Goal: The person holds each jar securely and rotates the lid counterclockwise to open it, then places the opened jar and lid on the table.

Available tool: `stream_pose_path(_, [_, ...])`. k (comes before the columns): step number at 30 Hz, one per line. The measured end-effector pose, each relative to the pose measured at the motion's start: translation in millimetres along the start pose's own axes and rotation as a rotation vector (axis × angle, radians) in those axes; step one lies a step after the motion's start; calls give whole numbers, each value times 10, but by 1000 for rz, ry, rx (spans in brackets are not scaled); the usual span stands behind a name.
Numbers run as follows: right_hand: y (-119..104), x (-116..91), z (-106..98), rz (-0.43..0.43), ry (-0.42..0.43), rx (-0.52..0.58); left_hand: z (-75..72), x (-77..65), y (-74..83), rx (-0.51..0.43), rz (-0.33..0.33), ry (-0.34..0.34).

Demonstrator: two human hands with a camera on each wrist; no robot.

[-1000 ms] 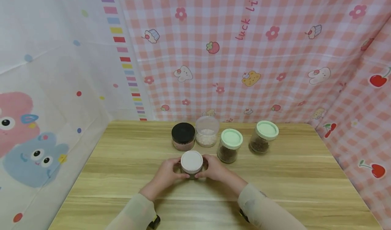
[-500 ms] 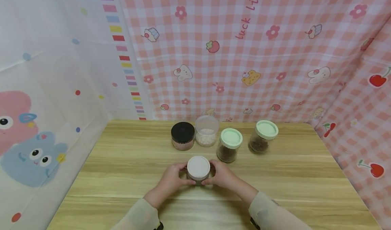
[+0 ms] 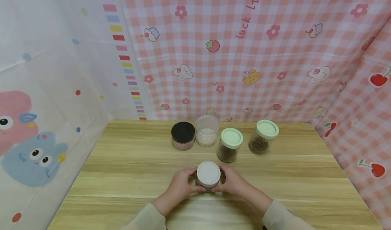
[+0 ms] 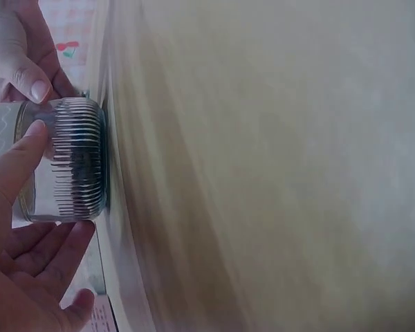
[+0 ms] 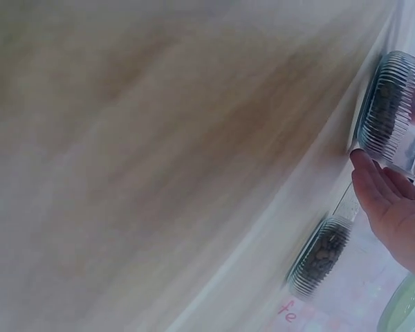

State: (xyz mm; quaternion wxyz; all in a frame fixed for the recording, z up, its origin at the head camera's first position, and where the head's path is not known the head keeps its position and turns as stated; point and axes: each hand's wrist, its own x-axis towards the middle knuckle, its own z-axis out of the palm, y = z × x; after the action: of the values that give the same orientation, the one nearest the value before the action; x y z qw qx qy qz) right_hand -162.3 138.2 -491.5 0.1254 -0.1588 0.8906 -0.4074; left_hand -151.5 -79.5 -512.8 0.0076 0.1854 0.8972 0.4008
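Observation:
Both hands hold a ribbed glass jar [image 3: 208, 173] with a white lid, upright near the middle of the table. My left hand [image 3: 182, 186] grips its left side, thumb across the front and fingers behind. From the other side my right hand [image 3: 234, 182] grips it the same way, the two thumbs close together. In the left wrist view the glass jar [image 4: 77, 162] shows dark contents low inside, its base right at the tabletop. The right wrist view shows dark pieces in the jar [image 5: 387, 104], with fingertips at its base.
Behind stand a black-lidded jar [image 3: 183, 135] with pinkish contents, a clear tub [image 3: 207, 136] with white grains, and two green-lidded jars, one nearer [image 3: 230, 140] and one farther right [image 3: 265, 131]. A checked cloth [image 3: 229, 53] hangs behind the wooden table [image 3: 128, 162].
Both hands have moved the white-lidded jar to the right and nearer the front edge, away from the black-lidded jar. The other jars have stayed put.

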Motion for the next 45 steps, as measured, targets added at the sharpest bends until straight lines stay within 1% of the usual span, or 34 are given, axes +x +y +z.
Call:
stream_pose_path(4, [38, -51, -21, 10, -7, -3, 54, -8, 29, -7, 10, -4])
stream_pose_path(10, [70, -99, -43, 15, -11, -3, 86, -14, 55, -8, -2, -21])
stream_pose_path(16, [72, -113, -43, 19, -24, 28, 85, -13, 58, 3, 2, -25])
stream_pose_path(21, [75, -118, -41, 13, -21, 23, 71, -6, 69, 13, 13, -26])
stream_pose_path(25, [80, -113, -39, -7, -21, 11, 58, 1, 79, -1, 4, -40])
stream_pose_path(29, [56, -114, -70, -31, -54, 33, 45, -2, 81, -14, 2, -54])
stream_pose_path(32, [-5, -124, -135, -35, -86, 33, 49, -14, 85, -19, 28, -53])
stream_pose_path(34, [-79, -136, -193, -27, -89, 12, 71, -20, 89, -19, 47, -42])
stream_pose_path(37, [-214, -149, -276, -35, -59, -51, 115, -28, 104, -24, 56, -11])
stream_pose_path(41, [-344, -132, -332, -87, -15, -151, 161, -21, 128, -48, 18, 8])
stream_pose_path(45, [-407, -95, -301, -126, 18, -264, 198, -2, 134, -56, -19, 18])
